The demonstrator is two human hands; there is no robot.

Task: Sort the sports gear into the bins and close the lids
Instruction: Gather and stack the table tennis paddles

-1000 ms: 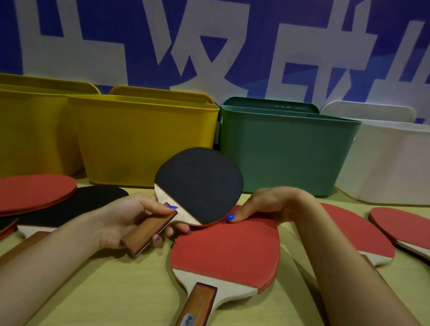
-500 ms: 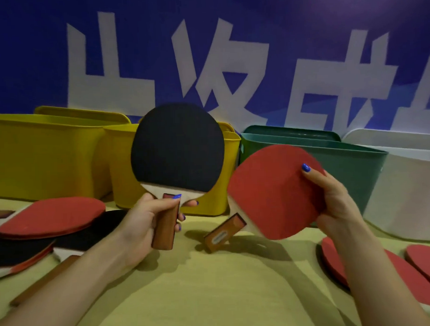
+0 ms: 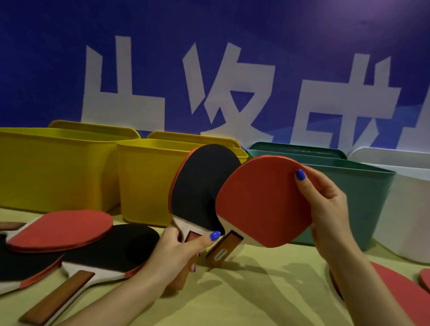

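Left hand grips black bat by its handle; right hand pinches red bat at the blade edge, both raised near the yellow bin and green bin. Stack blades flat, then lower handle-first, clearing the rim. Lids stand open behind.

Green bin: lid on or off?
Off. The green bin shows an open rim, and its lid stands upright behind it against the wall.

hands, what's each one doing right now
Left hand: grips the black paddle by its handle.
Right hand: holds the red paddle by its blade edge.
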